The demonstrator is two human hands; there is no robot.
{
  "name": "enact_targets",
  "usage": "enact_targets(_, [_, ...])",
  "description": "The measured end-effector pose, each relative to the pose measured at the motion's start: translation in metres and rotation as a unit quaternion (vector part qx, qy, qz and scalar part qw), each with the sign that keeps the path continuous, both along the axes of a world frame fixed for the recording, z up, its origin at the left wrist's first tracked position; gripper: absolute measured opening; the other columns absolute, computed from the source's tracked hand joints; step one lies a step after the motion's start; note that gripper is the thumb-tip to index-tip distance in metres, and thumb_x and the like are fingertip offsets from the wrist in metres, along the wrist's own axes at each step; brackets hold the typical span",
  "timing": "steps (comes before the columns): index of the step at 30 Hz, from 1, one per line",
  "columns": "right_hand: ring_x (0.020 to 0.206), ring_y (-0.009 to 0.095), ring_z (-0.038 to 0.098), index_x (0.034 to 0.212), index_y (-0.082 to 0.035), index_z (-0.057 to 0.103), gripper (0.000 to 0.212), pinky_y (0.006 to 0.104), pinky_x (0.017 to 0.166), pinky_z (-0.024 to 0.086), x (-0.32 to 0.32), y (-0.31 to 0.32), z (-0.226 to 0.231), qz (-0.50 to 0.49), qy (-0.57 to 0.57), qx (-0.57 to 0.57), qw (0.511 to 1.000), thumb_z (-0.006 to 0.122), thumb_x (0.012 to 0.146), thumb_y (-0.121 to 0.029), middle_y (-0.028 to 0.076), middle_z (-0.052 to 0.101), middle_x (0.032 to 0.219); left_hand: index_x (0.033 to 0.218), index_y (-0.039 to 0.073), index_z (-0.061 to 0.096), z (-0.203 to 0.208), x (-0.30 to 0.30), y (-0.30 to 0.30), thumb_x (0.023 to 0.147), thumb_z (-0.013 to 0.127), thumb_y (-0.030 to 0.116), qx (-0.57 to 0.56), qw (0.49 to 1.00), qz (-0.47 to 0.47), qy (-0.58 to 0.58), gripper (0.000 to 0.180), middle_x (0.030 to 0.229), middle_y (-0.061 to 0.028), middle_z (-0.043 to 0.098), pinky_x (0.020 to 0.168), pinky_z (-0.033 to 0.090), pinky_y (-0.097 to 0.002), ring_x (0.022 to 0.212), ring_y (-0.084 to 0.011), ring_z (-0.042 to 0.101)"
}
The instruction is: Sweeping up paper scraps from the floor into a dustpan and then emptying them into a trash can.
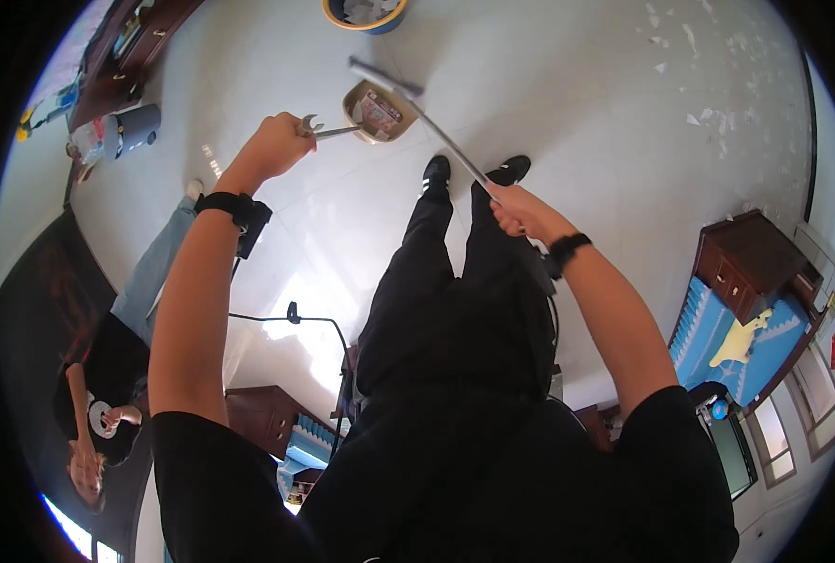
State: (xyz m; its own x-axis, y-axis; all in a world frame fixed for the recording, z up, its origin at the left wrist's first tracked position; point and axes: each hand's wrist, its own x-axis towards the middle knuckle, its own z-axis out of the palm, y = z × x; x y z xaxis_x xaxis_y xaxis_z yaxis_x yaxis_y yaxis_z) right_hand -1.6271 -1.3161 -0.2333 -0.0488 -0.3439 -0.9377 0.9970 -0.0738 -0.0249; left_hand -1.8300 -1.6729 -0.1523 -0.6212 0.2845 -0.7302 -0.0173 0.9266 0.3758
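Note:
My left hand [281, 148] is closed around the handle of a dustpan, with a grey hooked end sticking up by the fingers. A short metal rod runs from the fist to the tan dustpan pan [401, 129], which holds a printed reddish packet or paper [378, 111]. My right hand [530, 214] grips the thin grey pole of a broom [455, 150]. Its narrow, blurred head [384, 77] hangs just above or beyond the pan's far side; whether they touch I cannot tell. Both wrists wear black bands.
A blue basin with an orange rim [366, 26] holds white scraps ahead. More pale scraps [694, 119] dot the floor at far right. A grey bin [134, 131] and dark cabinet stand left. Another person [107, 413] is at left. A wooden seat with blue cushions [765, 347] stands right.

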Motion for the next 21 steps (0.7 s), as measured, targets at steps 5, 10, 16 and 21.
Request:
enact_targets(5, [0.038, 0.006, 0.03, 0.068, -0.011, 0.045, 0.044, 0.0232, 0.033, 0.021, 0.041, 0.014, 0.086, 0.1, 0.005, 0.156, 0.983, 0.046, 0.095, -0.046, -0.004, 0.038, 0.054, 0.079, 0.0, 0.069, 0.006, 0.009, -0.012, 0.074, 0.061, 0.023, -0.008, 1.0, 0.007, -0.009, 0.025, 0.069, -0.019, 0.064, 0.065, 0.047, -0.039, 0.065, -0.0319, 0.06])
enact_targets(10, [0.036, 0.011, 0.035, 0.067, -0.008, 0.045, 0.046, 0.0269, 0.034, 0.028, 0.052, -0.001, 0.077, 0.107, 0.06, 0.198, 0.972, 0.044, 0.095, -0.045, 0.0, 0.04, 0.052, 0.079, 0.0, 0.069, 0.008, 0.021, -0.018, 0.074, 0.062, 0.023, -0.009, 1.0, 0.016, -0.014, 0.025, 0.069, -0.0186, 0.064, 0.065, 0.047, -0.0387, 0.065, -0.0318, 0.06])
enact_targets(16, [0.036, 0.015, 0.036, 0.063, -0.005, 0.041, 0.05, 0.0308, 0.034, 0.028, 0.02, -0.032, -0.023, 0.08, 0.086, 0.21, 0.971, 0.041, 0.097, -0.042, 0.005, 0.04, 0.05, 0.08, 0.002, 0.07, 0.007, 0.016, -0.018, 0.076, 0.06, 0.023, -0.017, 1.0, -0.01, -0.007, 0.024, 0.068, -0.0177, 0.064, 0.064, 0.047, -0.0383, 0.064, -0.0306, 0.06])
enact_targets(21, [0.039, 0.009, 0.027, 0.064, -0.009, 0.037, 0.048, 0.0238, 0.035, 0.02, 0.009, -0.057, -0.02, -0.016, 0.008, 0.123, 0.992, 0.04, 0.098, -0.043, 0.001, 0.034, 0.054, 0.081, 0.003, 0.07, 0.011, 0.048, -0.051, 0.079, 0.058, 0.019, 0.016, 0.999, 0.034, -0.034, 0.02, 0.061, -0.0104, 0.059, 0.059, 0.044, -0.0341, 0.058, -0.0201, 0.055])
